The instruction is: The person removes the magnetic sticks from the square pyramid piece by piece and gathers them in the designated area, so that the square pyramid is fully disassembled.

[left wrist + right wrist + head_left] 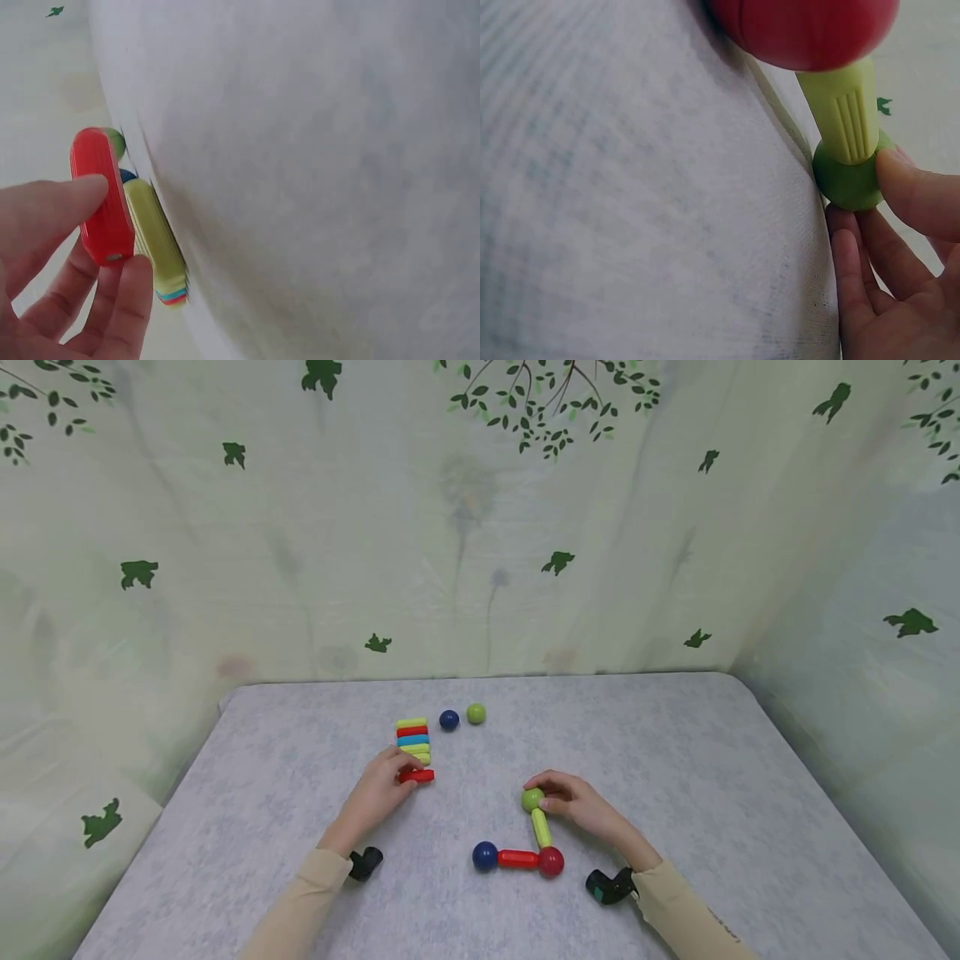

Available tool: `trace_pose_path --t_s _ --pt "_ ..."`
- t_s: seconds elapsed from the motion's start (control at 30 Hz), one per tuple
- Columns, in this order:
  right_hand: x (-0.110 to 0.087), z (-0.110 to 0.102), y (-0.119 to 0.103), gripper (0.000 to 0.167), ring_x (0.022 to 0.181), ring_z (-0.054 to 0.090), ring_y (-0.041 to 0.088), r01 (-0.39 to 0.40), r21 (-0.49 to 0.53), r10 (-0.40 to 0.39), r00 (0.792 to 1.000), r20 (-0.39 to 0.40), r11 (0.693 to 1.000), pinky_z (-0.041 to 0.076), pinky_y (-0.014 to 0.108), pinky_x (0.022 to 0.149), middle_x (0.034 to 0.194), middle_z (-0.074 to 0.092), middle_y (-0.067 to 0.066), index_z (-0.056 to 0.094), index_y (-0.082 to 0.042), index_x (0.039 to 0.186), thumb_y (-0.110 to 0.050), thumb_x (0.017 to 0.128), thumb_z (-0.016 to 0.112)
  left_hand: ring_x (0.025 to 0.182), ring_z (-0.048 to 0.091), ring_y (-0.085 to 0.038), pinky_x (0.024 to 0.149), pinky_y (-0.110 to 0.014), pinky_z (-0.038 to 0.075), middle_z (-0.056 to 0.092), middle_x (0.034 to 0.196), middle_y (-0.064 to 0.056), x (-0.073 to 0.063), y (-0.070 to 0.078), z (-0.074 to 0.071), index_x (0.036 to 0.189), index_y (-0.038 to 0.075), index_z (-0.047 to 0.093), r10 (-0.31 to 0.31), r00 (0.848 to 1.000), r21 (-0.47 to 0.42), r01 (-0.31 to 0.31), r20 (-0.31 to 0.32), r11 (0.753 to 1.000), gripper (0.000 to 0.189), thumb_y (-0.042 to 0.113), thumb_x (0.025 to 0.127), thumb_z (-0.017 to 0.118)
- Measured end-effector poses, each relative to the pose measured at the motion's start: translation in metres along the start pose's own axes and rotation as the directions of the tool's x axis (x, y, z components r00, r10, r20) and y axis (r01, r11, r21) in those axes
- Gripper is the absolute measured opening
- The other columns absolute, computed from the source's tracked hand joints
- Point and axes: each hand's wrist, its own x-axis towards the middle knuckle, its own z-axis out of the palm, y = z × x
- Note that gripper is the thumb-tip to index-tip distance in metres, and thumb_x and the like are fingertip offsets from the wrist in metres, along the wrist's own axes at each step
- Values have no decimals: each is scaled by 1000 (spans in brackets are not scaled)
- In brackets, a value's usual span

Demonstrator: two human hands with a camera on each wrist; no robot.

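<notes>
Between thumb and fingers, my left hand (pixel 381 785) pinches a red rod (pixel 103 196) with grooved sides, just in front of a row of rods. My right hand (pixel 576 806) holds a green ball (pixel 532 800) by its sides. From that ball a yellow-green rod (pixel 845 112) runs to a red ball (pixel 551 861). A second red rod (pixel 517 859) joins the red ball to a dark blue ball (pixel 485 857), so the joined pieces form an L shape on the table. In the right wrist view the red ball looms large at the top.
Yellow-green, red and blue rods (pixel 412 732) lie side by side beyond my left hand. A loose blue ball (pixel 449 720) and a loose green ball (pixel 476 713) sit to their right. The grey table (pixel 675 760) ends at a leaf-printed cloth backdrop (pixel 420 568).
</notes>
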Motion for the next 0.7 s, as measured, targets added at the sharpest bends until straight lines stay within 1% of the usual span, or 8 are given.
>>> trace_pose_path --t_s 0.13,0.23,0.37,0.47,0.57,0.63,0.7 --pt "-1 0 -1 26 106 53 30 0 -1 0 1000 -4 1000 44 30 89 118 58 17 58 5 120 1 95 52 96 51 -28 82 -41 48 58 100 -7 4 -3 -3 98 6 68 -24 999 70 26 -31 997 18 -1 82 71" --pt "2 0 13 26 107 53 28 3 1 -3 1000 -9 1000 44 30 90 119 58 14 59 1 121 -3 96 53 94 50 -28 80 -41 47 58 98 -7 8 -4 -3 95 7 67 -19 999 99 22 -36 995 17 -2 81 71" --pt "7 1 32 26 107 54 25 12 13 -12 1000 -12 1000 44 29 90 120 58 10 60 -4 122 -8 97 55 92 51 -28 81 -41 47 57 98 -8 12 -6 0 92 7 65 -29 999 111 33 -37 993 17 -3 81 71" --pt "7 1 32 26 107 53 26 14 21 -14 1000 -12 1000 44 29 89 121 58 11 59 -3 122 -7 97 54 90 50 -27 77 -41 47 54 95 -8 14 -6 2 91 7 63 -44 998 127 49 -39 991 17 -3 81 71" --pt "7 0 31 26 107 53 26 4 9 -4 1000 -14 1000 44 27 89 121 58 11 59 -3 122 -6 97 53 86 48 -26 71 -39 47 51 93 -7 15 -3 2 91 8 61 -53 998 147 58 -39 987 18 -2 81 71" --pt "6 1 28 26 107 53 27 -2 5 2 1000 -14 1000 44 27 89 121 58 13 59 -1 122 -3 97 52 87 47 -26 68 -38 47 50 93 -7 14 -2 2 92 8 60 -57 997 158 63 -44 985 19 0 80 72" --pt "5 1 22 26 107 53 30 -1 3 1 1000 -13 1000 44 26 88 120 58 15 58 1 122 -1 96 52 89 47 -26 68 -38 47 49 95 -6 12 2 2 94 10 60 -52 998 154 58 -46 986 20 2 80 73"
